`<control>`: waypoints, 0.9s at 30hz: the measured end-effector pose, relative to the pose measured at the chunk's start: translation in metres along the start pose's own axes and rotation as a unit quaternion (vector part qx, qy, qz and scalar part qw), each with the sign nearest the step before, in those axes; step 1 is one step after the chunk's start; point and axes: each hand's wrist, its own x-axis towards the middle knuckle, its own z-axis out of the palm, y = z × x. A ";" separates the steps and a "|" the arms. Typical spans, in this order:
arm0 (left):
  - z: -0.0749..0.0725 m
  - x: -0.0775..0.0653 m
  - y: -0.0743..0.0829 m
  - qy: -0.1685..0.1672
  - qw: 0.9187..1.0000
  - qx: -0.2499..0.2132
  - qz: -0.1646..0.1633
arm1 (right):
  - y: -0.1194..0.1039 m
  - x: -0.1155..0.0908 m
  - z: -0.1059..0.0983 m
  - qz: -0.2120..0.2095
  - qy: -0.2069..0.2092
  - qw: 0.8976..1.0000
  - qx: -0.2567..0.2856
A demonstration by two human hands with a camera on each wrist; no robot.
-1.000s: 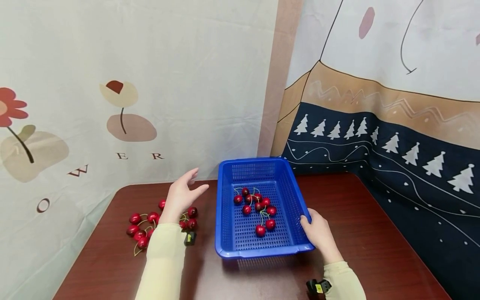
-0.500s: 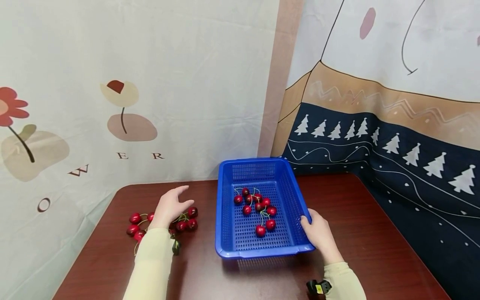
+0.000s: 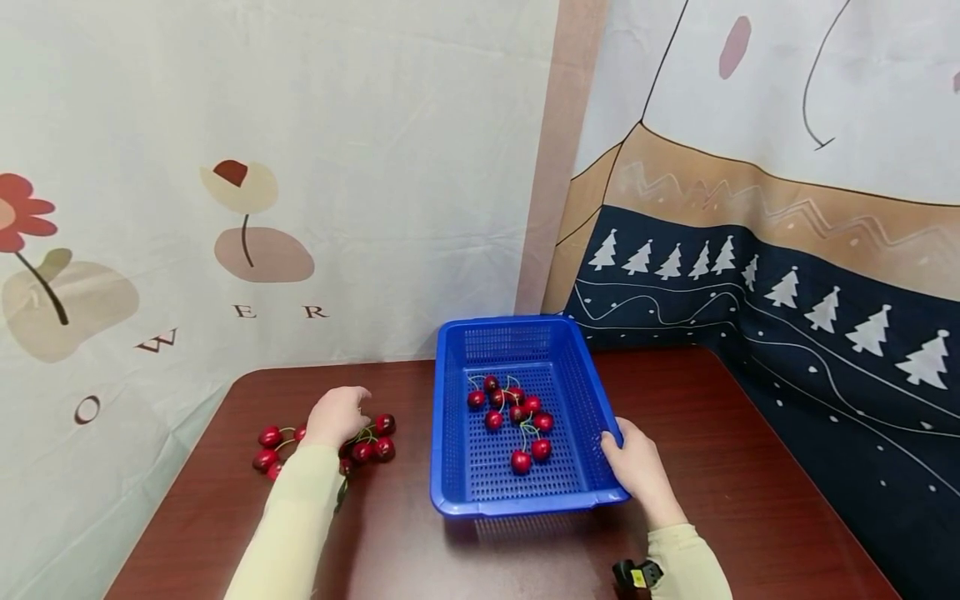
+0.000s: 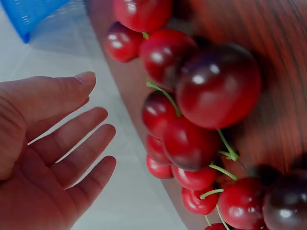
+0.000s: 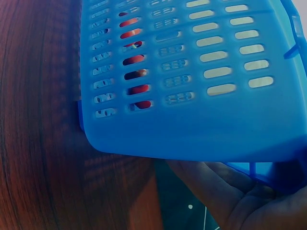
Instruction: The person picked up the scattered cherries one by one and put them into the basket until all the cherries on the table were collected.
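My left hand (image 3: 335,417) is over a pile of red cherries (image 3: 385,450) with green stems on the left of the table. In the left wrist view that hand (image 4: 38,158) has its fingers spread and slightly bent, with nothing between them, beside the dark red cherries (image 4: 218,86). Part of the pile is hidden under the hand and sleeve. At the right side rim of a blue perforated basket (image 3: 525,507), my right hand (image 3: 636,460) grips the edge, thumb over the top. Several cherries (image 3: 517,413) lie on the basket floor.
The dark red-brown wooden table (image 3: 738,500) carries everything. Behind it hangs a pale printed cloth (image 3: 390,167), with a navy cloth of white trees (image 3: 675,300) at the right. The basket stands close to the back edge.
My left hand has moved left and down from beside the basket to the cherry pile. The right hand and the basket have stayed put.
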 end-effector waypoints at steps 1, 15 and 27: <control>0.002 0.001 -0.001 -0.001 1.000 0.009 0.004 | 0.001 0.000 0.000 0.001 0.000 1.000 0.000; 0.016 0.012 -0.006 -0.015 0.993 0.104 0.047 | 0.000 0.000 0.000 0.002 -0.001 1.000 0.000; 0.022 0.014 -0.008 -0.039 0.993 0.110 0.032 | 0.000 0.000 0.000 0.001 0.003 1.000 -0.002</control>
